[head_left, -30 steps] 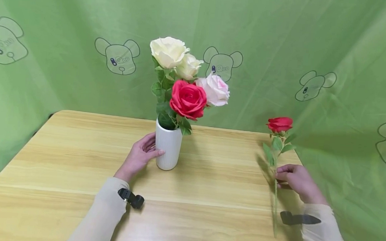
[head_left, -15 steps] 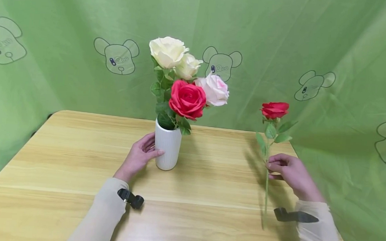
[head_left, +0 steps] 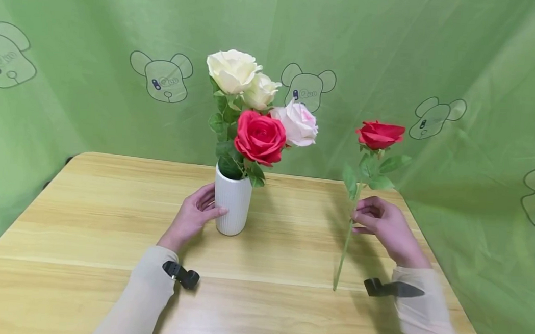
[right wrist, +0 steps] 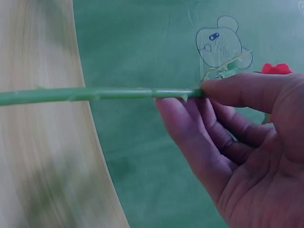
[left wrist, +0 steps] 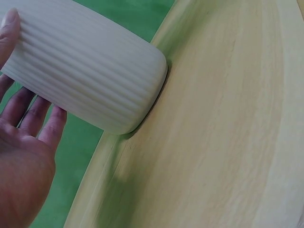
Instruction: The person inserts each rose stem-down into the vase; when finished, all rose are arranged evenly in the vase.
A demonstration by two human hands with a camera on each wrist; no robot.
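Observation:
A white ribbed vase (head_left: 233, 206) stands upright on the table, left of centre. My left hand (head_left: 192, 217) holds its side, thumb at the front and fingers round the back; the left wrist view shows the vase base (left wrist: 128, 104) on the wood. Two cream roses (head_left: 233, 72), a pale pink rose (head_left: 298, 124) and a red rose (head_left: 261, 137) fill the vase. On the right, my right hand (head_left: 388, 228) pinches the green stem (right wrist: 118, 93) of another red rose (head_left: 380, 135) between thumb and fingertips. That rose leans slightly, bloom up, its stem end pointing down toward me.
The light wooden table (head_left: 268, 300) has its far edge just behind the vase. Green cloth (head_left: 372, 40) with printed bear heads hangs behind and at both sides. Each wrist carries a black strap with a small camera (head_left: 190, 279).
My right hand has moved left and farther from me with the red rose, raising its bloom and tilting its stem end leftward. My left hand and the vase have stayed put.

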